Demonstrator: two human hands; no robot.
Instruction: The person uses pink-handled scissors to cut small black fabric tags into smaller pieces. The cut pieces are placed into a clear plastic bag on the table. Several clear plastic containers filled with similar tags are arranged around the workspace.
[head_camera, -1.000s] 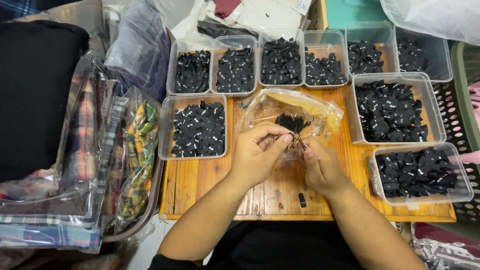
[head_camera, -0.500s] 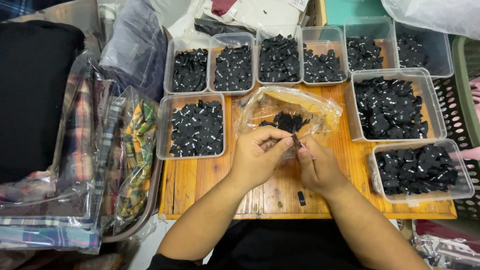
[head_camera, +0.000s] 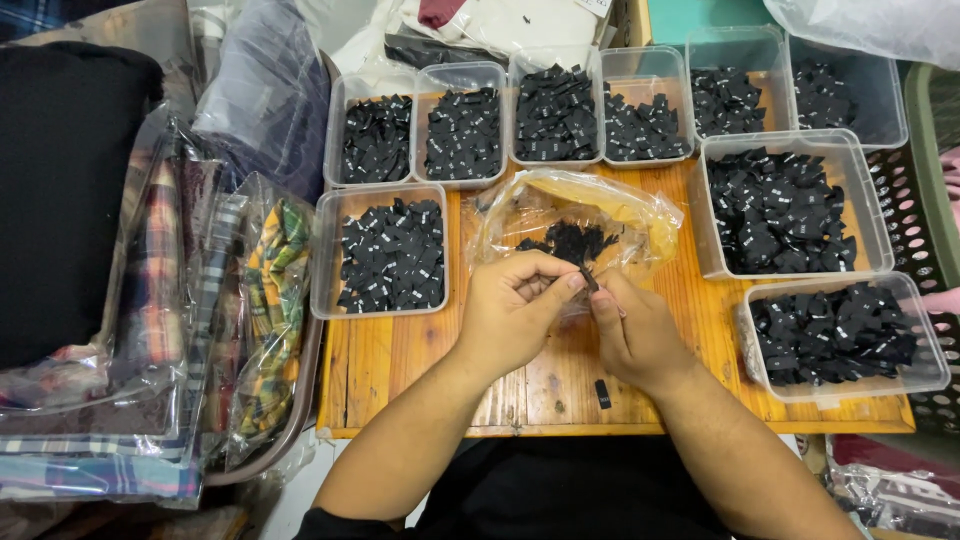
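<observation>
My left hand (head_camera: 515, 305) and my right hand (head_camera: 632, 330) meet over the middle of a small wooden table (head_camera: 420, 385). Between their fingertips they pinch one small black fabric label (head_camera: 588, 280). Just beyond the fingers lies a crumpled clear plastic bag (head_camera: 590, 215) with a loose heap of black labels (head_camera: 570, 242) inside it. A single black label (head_camera: 602, 393) lies on the wood near my right wrist.
Several clear plastic tubs of black labels ring the hands: one at the left (head_camera: 385, 250), a row at the back (head_camera: 555, 110), two at the right (head_camera: 780, 205) (head_camera: 840, 335). Bagged plaid fabrics (head_camera: 265, 300) fill a basket left of the table.
Both hands stay together at the bag's mouth with only small finger movements. The label is still pinched between them.
</observation>
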